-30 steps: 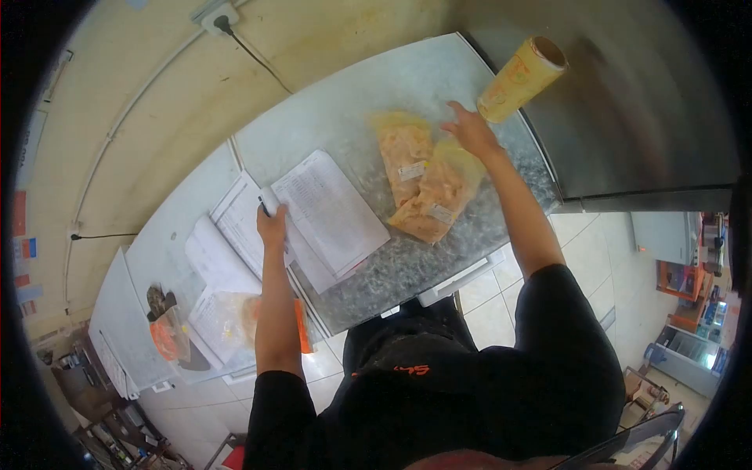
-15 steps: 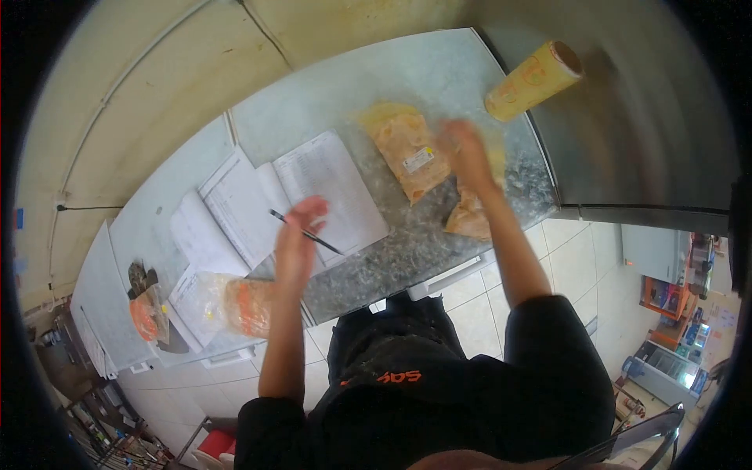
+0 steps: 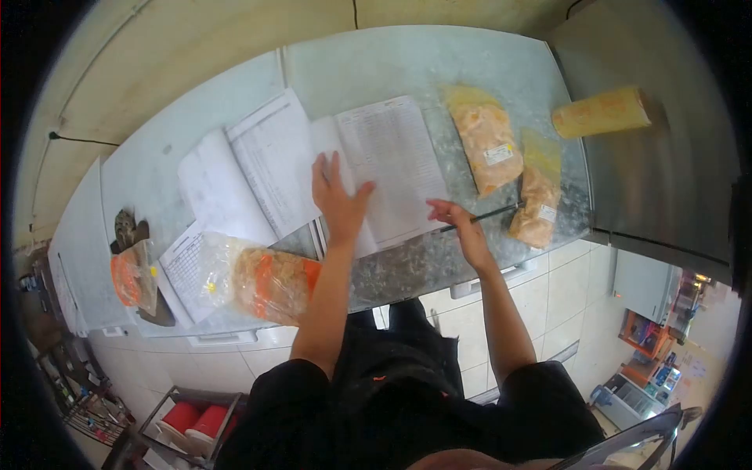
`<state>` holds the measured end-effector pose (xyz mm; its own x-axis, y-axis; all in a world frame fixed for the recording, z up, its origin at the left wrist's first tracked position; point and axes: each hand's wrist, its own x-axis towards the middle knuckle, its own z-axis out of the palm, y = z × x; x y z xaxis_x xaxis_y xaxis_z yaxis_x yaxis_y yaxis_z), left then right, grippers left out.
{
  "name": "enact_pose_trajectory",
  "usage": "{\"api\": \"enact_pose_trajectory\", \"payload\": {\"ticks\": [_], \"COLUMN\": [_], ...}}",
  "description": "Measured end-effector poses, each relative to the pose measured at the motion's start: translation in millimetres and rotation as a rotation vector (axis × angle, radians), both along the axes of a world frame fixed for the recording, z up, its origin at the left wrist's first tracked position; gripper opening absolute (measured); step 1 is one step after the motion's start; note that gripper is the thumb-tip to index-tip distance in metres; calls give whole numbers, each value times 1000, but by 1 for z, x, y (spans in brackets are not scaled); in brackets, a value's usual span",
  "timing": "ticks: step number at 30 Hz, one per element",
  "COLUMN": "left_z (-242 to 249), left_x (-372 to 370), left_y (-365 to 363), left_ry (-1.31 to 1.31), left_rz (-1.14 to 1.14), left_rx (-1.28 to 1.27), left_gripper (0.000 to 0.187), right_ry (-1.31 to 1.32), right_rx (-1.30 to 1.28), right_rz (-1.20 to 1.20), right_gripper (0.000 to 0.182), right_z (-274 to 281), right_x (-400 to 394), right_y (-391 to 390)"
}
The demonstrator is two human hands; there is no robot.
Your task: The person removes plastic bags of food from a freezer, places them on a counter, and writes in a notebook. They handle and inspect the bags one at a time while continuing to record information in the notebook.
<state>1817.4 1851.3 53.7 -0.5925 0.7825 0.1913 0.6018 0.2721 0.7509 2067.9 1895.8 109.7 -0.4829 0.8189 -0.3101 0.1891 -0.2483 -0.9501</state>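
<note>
Left hand point(image 3: 341, 205), open, spread on the printed sheets point(image 3: 395, 160) across the surface point(image 3: 407, 59): sideways pressure could crease them. Right hand point(image 3: 468, 237), gripping a pen point(image 3: 497, 212): its outer end could snag the lower labelled bag point(image 3: 539, 188). Containers: clear bag point(image 3: 266, 280), brownish food; upper labelled bag point(image 3: 483, 141) and lower labelled bag, pale pieces.

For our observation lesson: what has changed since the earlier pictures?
The right bag, earlier overlapping the left bag, now lies apart, shifted right. The pen has passed from the left hand to the right hand, which has moved left, beside the open papers. The left hand now spreads over them. The yellow roll stays at the end of the counter.
</note>
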Motion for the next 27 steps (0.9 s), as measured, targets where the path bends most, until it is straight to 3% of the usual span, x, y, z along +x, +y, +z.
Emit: {"api": "enact_pose_trajectory", "payload": {"ticks": [2,4,8,10,13,16,19,27], "left_z": [-5,-4,-1,-1,-1,-9,-33,-31], "left_x": [26,51,42,25,6,-3,-12,-4], "left_y": [-2,-9,3,26,62,86,87,90], "left_ry": [-77,-152,-144,-83,6,-148,71,110], "left_rz": [12,-10,-36,-3,26,-126,-268,-209], "left_rx": [39,37,-51,-64,59,343,102,90], "left_gripper": [79,77,73,68,54,42,38,39], "right_ry": [2,-30,-89,-74,-96,-181,-173,-123], "right_rx": [-58,58,406,402,518,641,704,774], "right_rz": [37,49,162,145,121,208,281,324], "right_gripper": [25,22,18,18,16,14,10,12], "right_z": [8,-2,-46,-61,-65,-51,-61,-67], "right_x": [-20,-41,-68,-69,-66,-51,-45,-44], "right_y": [20,35,75,83,80,78,76,79]}}
